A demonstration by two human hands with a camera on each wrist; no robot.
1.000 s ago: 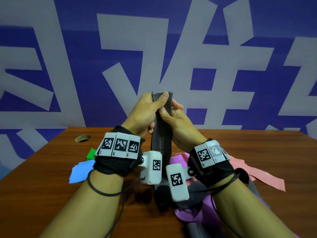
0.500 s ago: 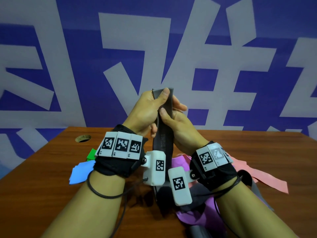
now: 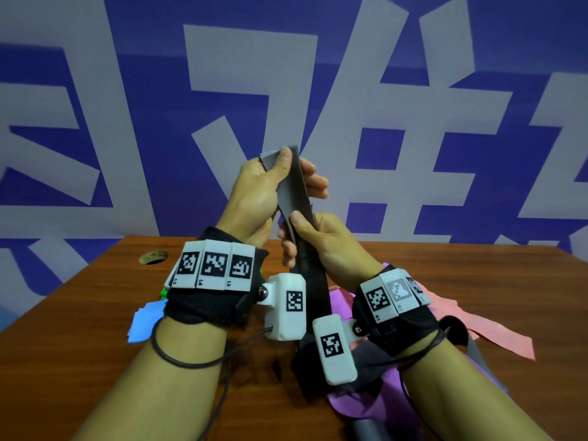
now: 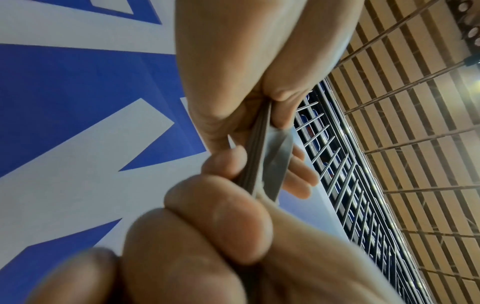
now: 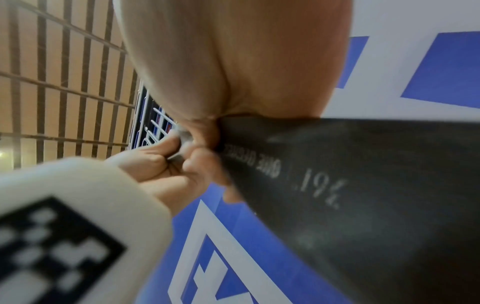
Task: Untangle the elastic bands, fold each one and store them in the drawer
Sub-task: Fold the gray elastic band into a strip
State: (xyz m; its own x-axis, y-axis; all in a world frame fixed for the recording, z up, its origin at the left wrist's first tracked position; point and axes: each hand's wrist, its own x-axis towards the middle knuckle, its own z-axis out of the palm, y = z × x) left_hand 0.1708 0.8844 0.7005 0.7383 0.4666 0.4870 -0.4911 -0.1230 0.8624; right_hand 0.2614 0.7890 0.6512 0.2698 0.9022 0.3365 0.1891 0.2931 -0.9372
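Observation:
A long dark grey elastic band point(image 3: 294, 192) hangs upright in front of me, above the wooden table point(image 3: 79, 329). My left hand point(image 3: 264, 189) pinches its top end, thumb across the front. My right hand point(image 3: 318, 240) grips the band lower down, thumb on the front. In the left wrist view several layers of the grey band point(image 4: 259, 152) lie stacked between the fingers. The right wrist view shows the grey band point(image 5: 363, 185) close up, with printed lettering on it. Its lower part drops behind my wrists onto a heap of bands. No drawer is in view.
A purple band point(image 3: 375, 405), a pink band point(image 3: 496, 329) and a grey band point(image 3: 474, 348) lie tangled on the table under my right forearm. A blue band point(image 3: 143, 323) and a green band point(image 3: 164, 292) lie at the left. A round hole point(image 3: 153, 257) sits far left.
My left hand has lifted the band's top end a little and tilted it leftward. My right hand has slid down the band, so the two hands are farther apart.

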